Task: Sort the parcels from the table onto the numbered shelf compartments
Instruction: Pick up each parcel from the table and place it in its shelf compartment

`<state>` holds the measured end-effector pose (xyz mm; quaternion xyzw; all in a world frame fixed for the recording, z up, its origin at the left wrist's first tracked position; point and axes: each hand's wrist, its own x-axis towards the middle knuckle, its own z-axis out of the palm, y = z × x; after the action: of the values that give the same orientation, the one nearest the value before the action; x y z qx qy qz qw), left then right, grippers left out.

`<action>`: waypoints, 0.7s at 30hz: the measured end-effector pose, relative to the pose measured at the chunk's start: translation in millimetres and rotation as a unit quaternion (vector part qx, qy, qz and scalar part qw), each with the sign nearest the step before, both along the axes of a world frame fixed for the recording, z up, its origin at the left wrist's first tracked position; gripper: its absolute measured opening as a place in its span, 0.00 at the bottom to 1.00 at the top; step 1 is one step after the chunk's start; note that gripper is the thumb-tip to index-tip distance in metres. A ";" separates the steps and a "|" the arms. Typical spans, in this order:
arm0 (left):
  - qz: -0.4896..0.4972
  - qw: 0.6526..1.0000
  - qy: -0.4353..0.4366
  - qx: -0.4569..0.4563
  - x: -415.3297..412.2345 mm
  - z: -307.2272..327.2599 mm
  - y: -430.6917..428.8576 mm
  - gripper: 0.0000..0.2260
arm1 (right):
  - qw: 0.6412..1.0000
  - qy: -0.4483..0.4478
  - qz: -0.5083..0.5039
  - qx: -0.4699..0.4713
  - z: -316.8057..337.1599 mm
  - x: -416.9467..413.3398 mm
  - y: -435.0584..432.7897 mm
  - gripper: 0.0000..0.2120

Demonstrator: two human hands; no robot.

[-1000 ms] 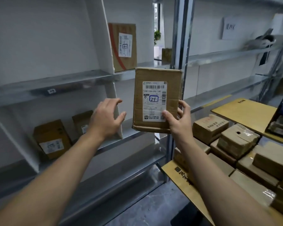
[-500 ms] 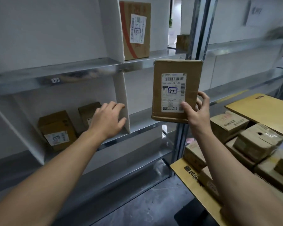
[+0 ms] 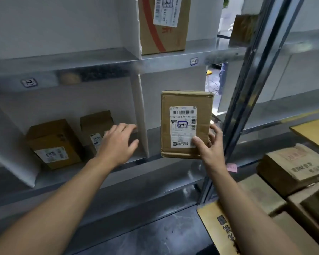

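The right hand (image 3: 211,151) grips a flat, creased cardboard parcel (image 3: 185,124) upright by its lower corner; the left hand (image 3: 118,142), fingers relaxed, touches the white shelf divider (image 3: 143,115).

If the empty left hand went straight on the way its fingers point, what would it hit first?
Most likely the white divider, just beyond the left hand; depth is hard to judge.

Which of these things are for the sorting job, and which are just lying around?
For the job: the labelled parcel in the right hand; the left hand by the white divider; the waiting parcels; the numbered shelf.
Just lying about: the pink slip; the flat yellow cardboard sheet at far right.
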<state>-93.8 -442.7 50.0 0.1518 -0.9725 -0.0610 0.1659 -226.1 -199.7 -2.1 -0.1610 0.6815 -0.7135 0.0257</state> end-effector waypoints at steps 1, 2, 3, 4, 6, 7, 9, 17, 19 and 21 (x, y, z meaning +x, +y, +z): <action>0.011 1.000 0.004 0.005 -1.2 -3.8 -3.7 0.21 | 1.000 -0.007 0.007 -0.002 -3.9 -4.9 -3.9 0.27; 0.022 1.000 0.005 0.007 -1.0 -7.2 -6.9 0.21 | 1.000 -0.014 0.014 -0.004 -6.2 -9.1 -7.1 0.27; 0.030 1.000 0.005 0.009 -0.2 -9.8 -9.2 0.22 | 1.000 -0.019 0.022 -0.006 -7.2 -11.8 -9.7 0.26; 0.035 0.999 0.003 0.012 1.5 -12.3 -11.0 0.22 | 0.999 -0.021 0.030 -0.007 -7.5 -12.9 -11.6 0.27; 0.047 0.999 0.001 0.011 8.0 -17.0 -12.6 0.22 | 0.999 -0.017 0.046 -0.004 -7.1 -9.9 -14.3 0.29; 0.054 0.998 0.002 0.010 13.5 -18.6 -12.9 0.22 | 0.998 -0.014 0.053 -0.005 -5.9 -5.8 -15.1 0.30; 0.066 0.998 0.007 0.009 28.0 -18.0 -11.9 0.22 | 0.998 0.001 0.061 -0.006 -2.9 6.6 -14.0 0.30; 0.131 0.991 -0.004 0.008 176.0 -22.6 -10.2 0.22 | 0.995 -0.008 0.090 -0.045 7.2 109.8 -29.9 0.28; 0.167 0.986 -0.015 0.012 230.4 -28.8 -14.3 0.22 | 0.992 -0.013 0.107 -0.058 8.5 145.4 -44.1 0.27; 0.205 0.978 -0.025 0.018 283.3 -32.8 -17.8 0.21 | 0.989 -0.025 0.135 -0.059 6.6 180.6 -61.8 0.27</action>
<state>189.6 -460.6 17.2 0.3523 -0.9232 -0.0394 0.1483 -45.5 -261.6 4.4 -0.2346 0.6097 -0.7460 0.1296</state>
